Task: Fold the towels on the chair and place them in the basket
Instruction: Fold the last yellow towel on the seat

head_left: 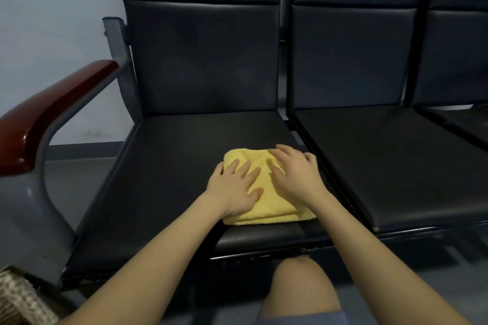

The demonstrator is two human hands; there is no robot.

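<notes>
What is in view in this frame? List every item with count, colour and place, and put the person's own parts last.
Folded yellow terry towel: one, yellow, near the front edge of the leftmost seat, under both hands.
Black padded chairs: three joined in a row, black, the third cut off at the right edge.
Red-brown glossy armrest: one, on the grey metal frame at the row's left end.
Woven wicker basket: one, pale brown, on the floor at bottom left, only partly in view.
Grey wall: behind the chairs, left.
Left hand: flat, fingers spread on the towel.
Right hand: flat on the towel's right part.
Bare knee: one, bottom centre.
</notes>
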